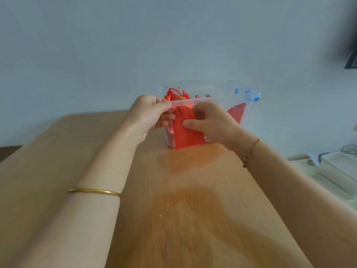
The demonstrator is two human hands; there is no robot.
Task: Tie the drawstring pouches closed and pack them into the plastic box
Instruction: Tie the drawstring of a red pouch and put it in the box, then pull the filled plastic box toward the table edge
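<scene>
Okay, left side first. What's there?

Gold bangle (94, 191) on the left forearm, above the wooden table (193, 219). Left hand (148, 115) is raised in front of the plastic box (249, 115), thumb and forefinger pinching the drawstring (173, 105) at the top of a red pouch (185, 135).

Pouch position?

In the air between both hands, just in front of the box's near wall. Its bottom edge hangs low over the tabletop; can't tell if it touches.

Right hand?

Right hand (210, 122) grips the pouch's upper right edge — thumb pressed across the front of the cloth, fingers curled. Thin bracelet (251, 152) on that wrist.

Box itself?

Clear, at the far end of the table, blue latch (253, 97) at its right end. Tied pouches (173, 95) piled inside at the left; one flat pouch (237, 111) leans inside at the right.

Further right?

White containers (338, 167) on another surface — blurred.
</scene>
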